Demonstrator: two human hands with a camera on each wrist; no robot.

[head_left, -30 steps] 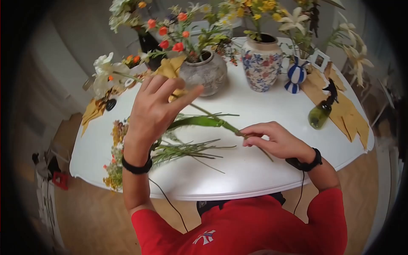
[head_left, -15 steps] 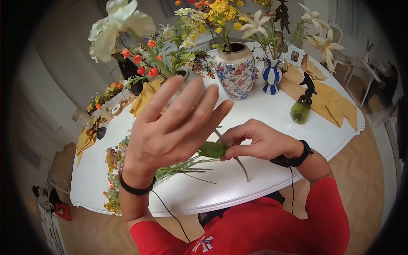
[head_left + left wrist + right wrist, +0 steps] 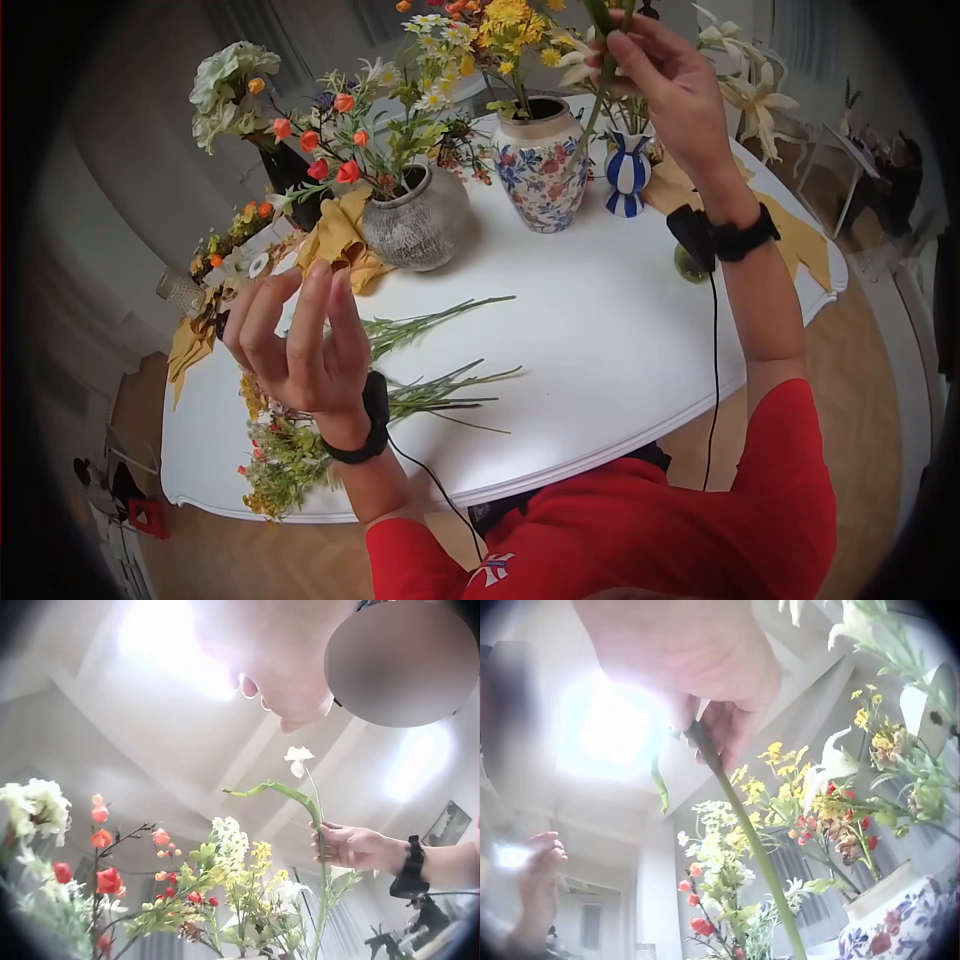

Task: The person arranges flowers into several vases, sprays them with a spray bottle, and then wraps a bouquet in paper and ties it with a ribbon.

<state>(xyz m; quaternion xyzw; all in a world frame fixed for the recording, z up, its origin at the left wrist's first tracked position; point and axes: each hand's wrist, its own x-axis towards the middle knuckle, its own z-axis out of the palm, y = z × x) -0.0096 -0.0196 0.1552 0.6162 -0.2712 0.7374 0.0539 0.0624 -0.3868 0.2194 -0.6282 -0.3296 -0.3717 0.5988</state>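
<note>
My right hand [image 3: 675,95] is raised at the upper right, pinching the green stem [image 3: 754,836] of a single flower between thumb and fingers. In the left wrist view its white bloom [image 3: 298,756] stands above the hand, with a long curved leaf [image 3: 285,789] to one side. The stem's lower part overlaps the floral-patterned vase [image 3: 540,185] in the head view. My left hand [image 3: 305,350] is held up over the table's left side, fingers loosely bent with nothing in them. Below and beside it lie cut flowers [image 3: 290,465] with their bare stems [image 3: 440,397].
A grey round vase [image 3: 415,225] with orange blooms stands at the back of the white table [image 3: 590,350]. Beside the floral vase is a blue-striped vase [image 3: 628,178]. A green bottle [image 3: 690,264] is partly hidden behind my right wrist. Yellow cloths [image 3: 335,245] lie about.
My right hand has lifted the flower from low over the table to the upper right. My left hand went from the stem to empty, then moved down and left.
</note>
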